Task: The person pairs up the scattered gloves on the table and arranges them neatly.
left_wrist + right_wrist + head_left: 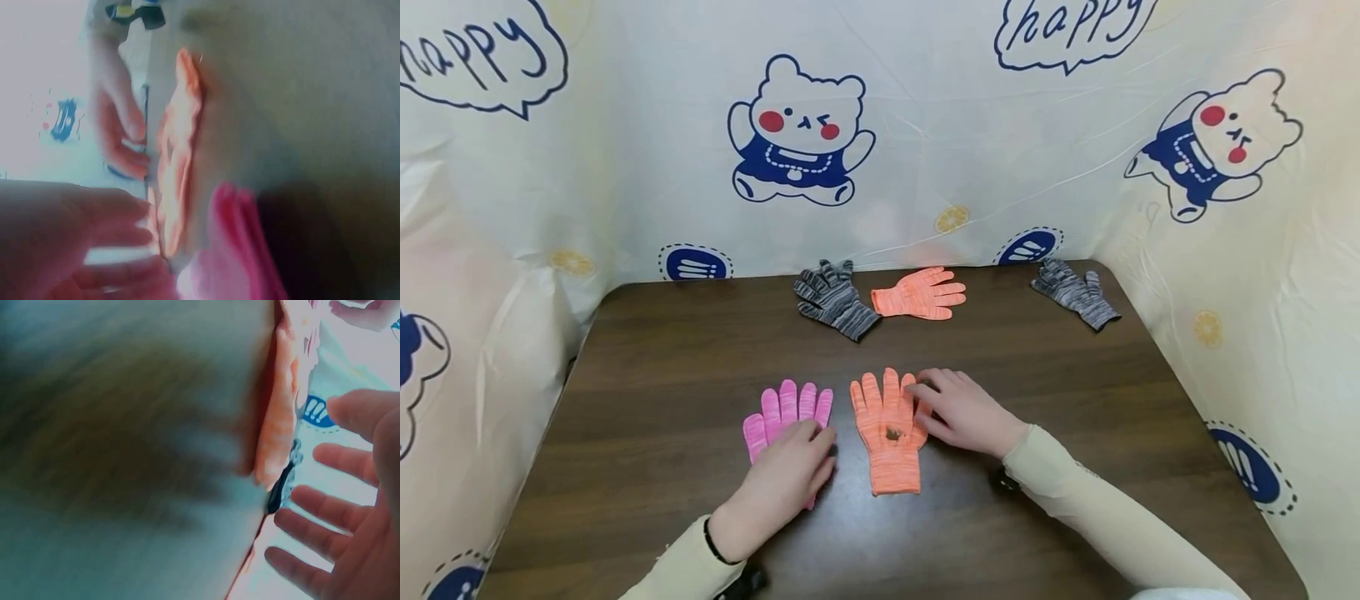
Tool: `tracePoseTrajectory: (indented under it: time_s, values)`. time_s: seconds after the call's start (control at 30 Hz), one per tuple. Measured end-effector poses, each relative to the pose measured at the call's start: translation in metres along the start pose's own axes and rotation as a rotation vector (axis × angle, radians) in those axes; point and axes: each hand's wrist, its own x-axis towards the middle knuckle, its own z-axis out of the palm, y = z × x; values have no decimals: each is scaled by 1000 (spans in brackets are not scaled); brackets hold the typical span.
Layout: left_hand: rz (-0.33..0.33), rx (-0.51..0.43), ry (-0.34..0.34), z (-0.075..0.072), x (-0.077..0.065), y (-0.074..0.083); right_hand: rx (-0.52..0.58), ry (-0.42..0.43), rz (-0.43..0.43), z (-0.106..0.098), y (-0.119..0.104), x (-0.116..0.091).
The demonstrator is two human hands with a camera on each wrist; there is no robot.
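Note:
A pink glove (787, 408) lies on the table with its fingers pointing away from me. My left hand (786, 475) is over its palm and cuff, hiding much of it; in the left wrist view the fingers (115, 240) are loosely extended above the pink cuff (240, 244). To the right, an orange glove (887, 425) lies flat with a small dark patch on its palm. My right hand (966, 412) is at that glove's right edge, overlapping its thumb side. The right wrist view shows this hand's fingers (319, 509) spread apart and holding nothing.
Along the back of the table (692, 358) lie a grey striped glove (835, 300) and a second orange glove (921, 293), end to end. Another grey glove (1077, 293) is at the back right corner. A printed cloth (925, 125) hangs behind the table and at both sides.

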Motion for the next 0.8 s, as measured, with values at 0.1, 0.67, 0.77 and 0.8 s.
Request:
tracePoseTrajectory:
  time_s: [0.1,0.67,0.77,0.8]
  values:
    - [115,-61,-8,8,5,11,6,16,53,-1,6,-7]
    - [321,42,-210,33,35,50,40,52,114,-3,11,-13]
    - [329,26,-201,37,34,48,36,70,125,-4,13,-11]
    - [327,17,-198,37,33,48,32,77,130,-4,13,-10]
